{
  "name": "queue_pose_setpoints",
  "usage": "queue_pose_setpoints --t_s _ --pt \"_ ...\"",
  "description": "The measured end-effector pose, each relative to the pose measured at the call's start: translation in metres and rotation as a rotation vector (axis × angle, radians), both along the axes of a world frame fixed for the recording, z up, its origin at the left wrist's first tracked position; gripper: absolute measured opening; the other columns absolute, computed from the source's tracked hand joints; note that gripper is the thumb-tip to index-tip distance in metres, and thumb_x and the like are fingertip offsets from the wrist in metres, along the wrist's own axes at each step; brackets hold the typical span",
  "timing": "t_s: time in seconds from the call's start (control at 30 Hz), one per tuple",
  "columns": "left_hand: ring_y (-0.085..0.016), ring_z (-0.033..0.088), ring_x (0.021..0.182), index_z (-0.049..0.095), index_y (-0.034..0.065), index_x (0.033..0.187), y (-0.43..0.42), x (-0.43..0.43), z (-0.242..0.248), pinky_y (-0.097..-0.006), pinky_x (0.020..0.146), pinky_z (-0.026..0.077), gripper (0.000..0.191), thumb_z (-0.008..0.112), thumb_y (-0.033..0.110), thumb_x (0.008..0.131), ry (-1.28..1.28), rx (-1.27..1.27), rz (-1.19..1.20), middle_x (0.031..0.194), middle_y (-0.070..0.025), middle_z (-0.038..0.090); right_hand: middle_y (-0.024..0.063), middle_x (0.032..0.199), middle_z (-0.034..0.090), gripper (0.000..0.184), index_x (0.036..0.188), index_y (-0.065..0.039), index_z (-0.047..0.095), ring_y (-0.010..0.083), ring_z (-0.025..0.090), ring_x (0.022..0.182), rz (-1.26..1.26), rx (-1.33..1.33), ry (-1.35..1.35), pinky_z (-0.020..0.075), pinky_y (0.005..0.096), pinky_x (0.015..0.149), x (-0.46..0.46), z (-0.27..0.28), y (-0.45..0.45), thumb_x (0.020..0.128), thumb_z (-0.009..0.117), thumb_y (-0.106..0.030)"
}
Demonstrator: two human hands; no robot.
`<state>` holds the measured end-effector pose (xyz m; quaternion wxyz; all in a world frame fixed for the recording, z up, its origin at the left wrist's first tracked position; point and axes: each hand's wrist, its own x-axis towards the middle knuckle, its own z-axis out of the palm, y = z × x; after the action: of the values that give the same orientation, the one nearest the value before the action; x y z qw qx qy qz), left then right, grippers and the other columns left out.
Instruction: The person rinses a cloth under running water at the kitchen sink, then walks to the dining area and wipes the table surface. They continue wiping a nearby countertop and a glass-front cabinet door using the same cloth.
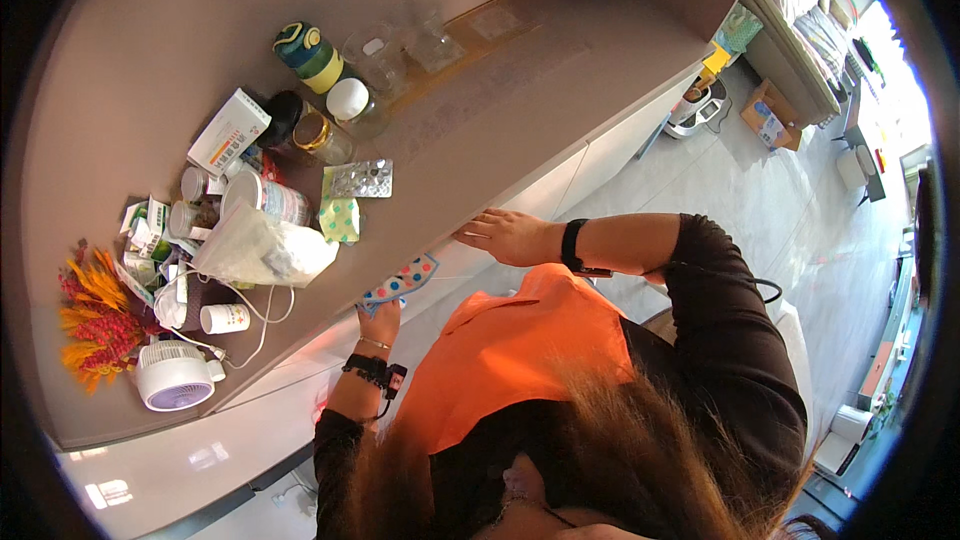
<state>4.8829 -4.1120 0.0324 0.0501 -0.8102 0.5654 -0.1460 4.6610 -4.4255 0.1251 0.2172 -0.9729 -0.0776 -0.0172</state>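
Note:
My left hand (pixel 380 321) is closed on a polka-dot cloth (pixel 405 279) with a blue edge, held at the front edge of the brown shelf top (pixel 480 142). Farther along that edge, my right hand (pixel 502 236) lies flat with its fingertips at the edge and nothing visible in it. A blister pack (pixel 362 178) and a green dotted packet (pixel 340 217) lie on the top beyond the cloth. Beside them stands a clear plastic bag (pixel 262 247) with contents I cannot make out.
Jars, a green and yellow bottle (pixel 309 56), a white medicine box (pixel 229 133), a small white fan (pixel 176 375), a cable and dried flowers (pixel 97 315) crowd the far and left parts. Clear glassware (pixel 435 45) stands at the back. An open cardboard box (pixel 770 117) is on the floor.

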Motion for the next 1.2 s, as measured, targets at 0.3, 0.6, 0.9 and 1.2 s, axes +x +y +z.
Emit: queue_pose_setpoints --t_s 0.3,0.6,0.9,1.2 --pt "-0.036 0.064 0.109 0.069 0.0017 0.110 -0.021 -0.037 0.040 -0.0481 0.097 0.047 0.028 0.056 0.023 0.098 0.111 -0.083 -0.158 0.116 -0.0198 0.069 0.0180 0.150 0.044 0.064 0.147 -0.002 0.042 0.0355 0.037 0.143 0.090 0.181 -0.101 0.0321 0.0445 0.120 -0.001 -0.001 -0.010 0.090 0.067 -0.018" --pt "-0.037 0.069 0.086 0.071 0.0082 0.099 -0.155 -0.080 0.034 -0.0497 0.079 0.053 0.022 0.059 0.026 0.095 0.460 -0.016 -0.248 0.093 -0.0158 0.071 0.0122 0.116 0.060 0.046 0.126 -0.010 0.057 0.0309 0.060 0.112 -0.087 0.111 -0.336 0.0523 0.0470 0.094 -0.010 -0.021 -0.013 0.087 0.072 -0.029" --pt "-0.041 0.065 0.098 0.065 0.0038 0.106 -0.279 -0.135 0.058 -0.0527 0.084 0.052 0.026 0.064 0.026 0.092 0.454 0.188 -0.461 0.106 -0.0215 0.068 0.0137 0.102 0.058 0.025 0.104 -0.006 0.055 0.0366 0.064 0.095 -0.599 0.345 -0.371 0.0546 0.0439 0.077 -0.088 -0.023 -0.102 0.085 0.069 -0.014" --pt "-0.042 0.068 0.092 0.069 0.0037 0.110 -0.449 -0.231 0.068 -0.0537 0.080 0.055 0.028 0.054 0.022 0.094 0.328 0.393 -0.508 0.096 -0.0249 0.070 0.0228 0.085 0.069 0.017 0.104 -0.005 0.063 0.0400 0.068 0.089 -1.428 0.482 -0.320 0.0536 0.0483 0.076 -0.181 -0.027 -0.265 0.091 0.060 -0.014"
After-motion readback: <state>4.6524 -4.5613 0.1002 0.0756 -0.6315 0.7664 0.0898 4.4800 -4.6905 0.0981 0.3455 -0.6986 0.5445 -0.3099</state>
